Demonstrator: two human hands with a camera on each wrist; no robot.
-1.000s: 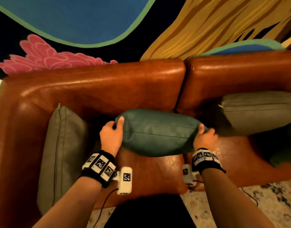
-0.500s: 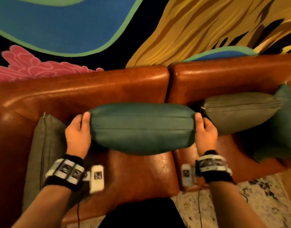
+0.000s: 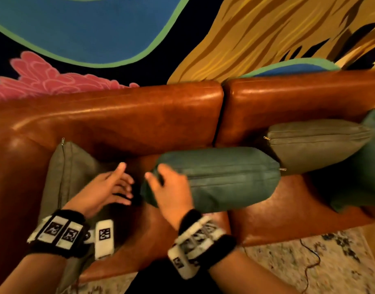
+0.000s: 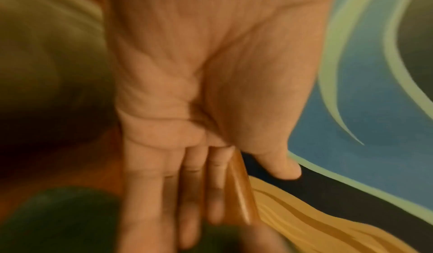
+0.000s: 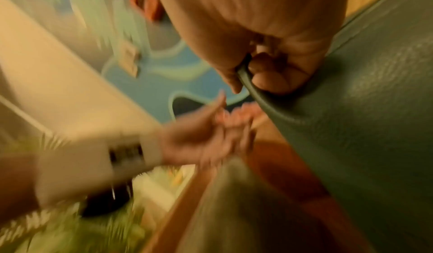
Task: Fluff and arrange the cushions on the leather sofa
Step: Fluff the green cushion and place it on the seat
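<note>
Sofa (image 3: 118,122) fills the view, brown leather, two back sections. On it, going from my left: a grey-green cushion (image 3: 70,166) leaning in the left corner, the teal cushion (image 3: 224,177) I'm working on lying lengthwise near the middle of the seat, an olive cushion (image 3: 316,143) against the back to its right, touching its far end, and another teal one (image 3: 364,177) at the frame edge. My right hand (image 3: 171,192) pinches the teal cushion's left corner, thumb and curled fingers on the seam; the right wrist view shows this clearly. My left hand (image 3: 106,187) is off it, fingers loosely spread, holding nothing, just beside the corner. Risk, my read: a one-corner grip lets the filling sag to the far end, so the cushion could swing into the olive one and knock it over, or slide off the slick leather. Left hand should grab on before any lift.
</note>
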